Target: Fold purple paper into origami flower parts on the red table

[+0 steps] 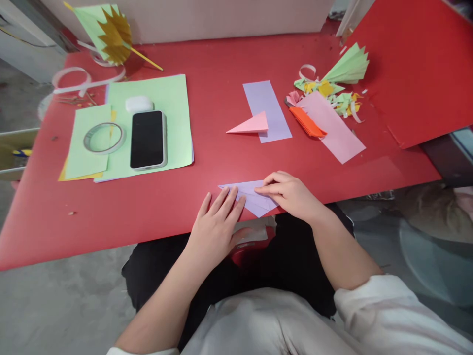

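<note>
A folded piece of purple paper point(254, 202) lies at the front edge of the red table, with crease lines across it and a narrow point toward the left. My left hand point(217, 224) rests on its left part, fingers spread and flat, thumb off past the table edge. On the right side of the paper, my right hand point(295, 196) has its fingers drawn together on the folded layer near the upper edge. Farther back, a pink folded paper triangle point(253, 124) sits partly on a flat purple strip point(271, 111).
An orange utility knife point(307, 123) lies on a pink strip point(338, 130) beside paper scraps point(343, 101). At left, green sheets point(179, 123) carry a phone point(148, 140), a white case point(139, 103) and a tape roll point(104, 138). A paper umbrella point(116, 37) stands behind.
</note>
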The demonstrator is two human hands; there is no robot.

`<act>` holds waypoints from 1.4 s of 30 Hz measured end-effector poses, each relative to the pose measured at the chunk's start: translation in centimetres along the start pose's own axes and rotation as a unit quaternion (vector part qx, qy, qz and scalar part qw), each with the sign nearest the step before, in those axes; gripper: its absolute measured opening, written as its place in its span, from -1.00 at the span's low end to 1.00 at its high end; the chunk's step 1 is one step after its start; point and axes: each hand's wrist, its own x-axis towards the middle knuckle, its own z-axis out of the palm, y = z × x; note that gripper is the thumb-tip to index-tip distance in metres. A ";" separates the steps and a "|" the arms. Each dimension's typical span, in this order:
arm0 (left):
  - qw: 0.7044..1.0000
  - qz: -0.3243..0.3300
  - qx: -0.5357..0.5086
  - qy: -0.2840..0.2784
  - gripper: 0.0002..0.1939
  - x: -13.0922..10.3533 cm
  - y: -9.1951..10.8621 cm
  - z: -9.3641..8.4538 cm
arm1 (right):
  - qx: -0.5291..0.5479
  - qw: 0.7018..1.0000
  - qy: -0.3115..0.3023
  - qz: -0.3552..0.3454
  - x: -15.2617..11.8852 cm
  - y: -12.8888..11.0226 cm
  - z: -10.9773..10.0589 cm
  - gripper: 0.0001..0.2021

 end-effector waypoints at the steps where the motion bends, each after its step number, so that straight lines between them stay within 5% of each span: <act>1: 1.000 -0.001 -0.001 0.002 -0.41 0.0 0.0 0.0 | -0.001 1.000 0.001 0.000 0.0 0.0 0.0 -0.76; 42: 0.997 -0.073 0.014 0.007 -0.31 1.2 2.8 0.2 | 0.038 0.999 -0.003 0.013 -0.3 0.0 0.1 -0.77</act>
